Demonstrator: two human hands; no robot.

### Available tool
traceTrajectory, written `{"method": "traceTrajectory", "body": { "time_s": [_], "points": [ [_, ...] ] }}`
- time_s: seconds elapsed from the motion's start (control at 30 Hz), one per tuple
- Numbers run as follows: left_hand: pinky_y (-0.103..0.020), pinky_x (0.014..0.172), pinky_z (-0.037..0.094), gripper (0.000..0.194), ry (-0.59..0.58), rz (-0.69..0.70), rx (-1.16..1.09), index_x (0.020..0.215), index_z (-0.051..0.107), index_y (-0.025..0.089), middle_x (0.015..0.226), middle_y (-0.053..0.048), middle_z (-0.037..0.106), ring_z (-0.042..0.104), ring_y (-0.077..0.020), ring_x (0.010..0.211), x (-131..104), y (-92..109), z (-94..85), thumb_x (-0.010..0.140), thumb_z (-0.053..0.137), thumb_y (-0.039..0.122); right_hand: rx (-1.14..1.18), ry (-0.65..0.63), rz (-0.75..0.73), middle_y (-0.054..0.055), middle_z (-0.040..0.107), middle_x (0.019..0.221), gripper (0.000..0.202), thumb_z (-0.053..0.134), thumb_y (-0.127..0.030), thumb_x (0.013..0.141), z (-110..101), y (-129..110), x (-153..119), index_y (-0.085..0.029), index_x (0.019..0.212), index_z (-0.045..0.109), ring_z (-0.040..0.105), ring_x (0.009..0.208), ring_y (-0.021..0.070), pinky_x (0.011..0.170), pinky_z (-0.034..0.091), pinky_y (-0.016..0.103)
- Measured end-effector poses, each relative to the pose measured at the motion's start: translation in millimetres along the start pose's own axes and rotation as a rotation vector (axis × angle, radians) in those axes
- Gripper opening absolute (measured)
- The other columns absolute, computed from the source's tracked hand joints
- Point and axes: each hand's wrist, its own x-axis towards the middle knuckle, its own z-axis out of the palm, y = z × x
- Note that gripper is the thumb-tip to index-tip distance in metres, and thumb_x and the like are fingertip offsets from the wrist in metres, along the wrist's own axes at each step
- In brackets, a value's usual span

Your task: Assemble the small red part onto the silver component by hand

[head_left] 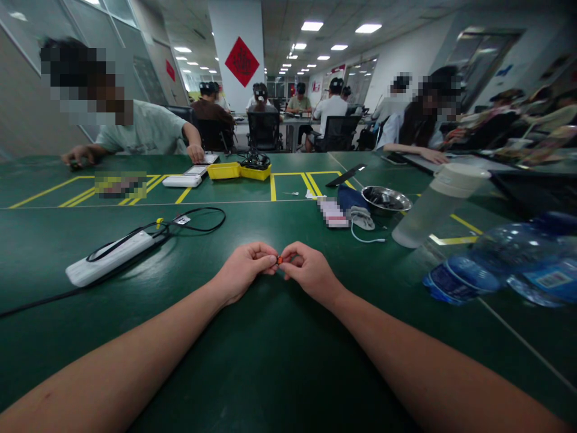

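A small orange piece (pixel 280 260) was held between the two hands over the green table (pixel 252 361), near the middle of the view. It was gripped from one side by the thumb and fingers of the left hand (pixel 247 267) and from the other by those of the right hand (pixel 312 269); the fingers of both hands were closed narrowly about it, and the fingertips were brought almost together. Its full shape could not be made out, as much of it was covered, and whether the hands were rested on the table could not be told. To the left, a white power strip (pixel 112 258) was laid on the table with a black cable (pixel 40 303) trailing beside it. Farther back, two yellow trays (pixel 224 172) were set side by side, the right one heaped with dark cords (pixel 255 160). Next to them, pale objects were touched by a co-worker's hand (pixel 195 153). To the right, a metal bowl (pixel 397 209) with dark contents was placed beside a blue pouch (pixel 348 196), with a frosted bottle (pixel 417 216) near it and blue-tinted water bottles (pixel 466 273) nearer the viewer. In the background, seated people were seen, and a red diamond (pixel 242 62) was mounted on a pillar (pixel 255 21).
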Motion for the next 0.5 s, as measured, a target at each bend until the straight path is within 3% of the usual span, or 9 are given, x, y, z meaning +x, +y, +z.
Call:
{"method": "traceTrajectory", "body": {
  "time_s": [0.3, 0.5],
  "points": [
    [-0.02, 0.064, 0.046, 0.014, 0.0, 0.003, -0.013, 0.087, 0.062, 0.013, 0.072, -0.001, 0.065, 0.059, -0.0086, 0.066, -0.6, 1.6, 0.2, 0.079, 0.067, 0.023, -0.027, -0.017, -0.007, 0.001, 0.066, 0.081, 0.01, 0.063, -0.019, 0.079, -1.8, -0.8, -0.4, -0.018, 0.089, 0.062, 0.066, 0.061, 0.0131, 0.056, 0.051, 0.024],
    [-0.02, 0.059, 0.044, 0.014, -0.031, -0.009, 0.064, 0.085, 0.061, 0.013, 0.074, -0.001, 0.065, 0.056, -0.0071, 0.061, 0.4, 2.0, -0.9, 0.078, 0.068, 0.022, -0.032, -0.049, 0.008, -0.001, 0.064, 0.071, 0.009, 0.068, -0.017, 0.076, -2.1, -1.9, -1.4, -0.017, 0.082, 0.06, 0.064, 0.06, 0.0132, 0.057, 0.048, 0.024]
  ]
}}
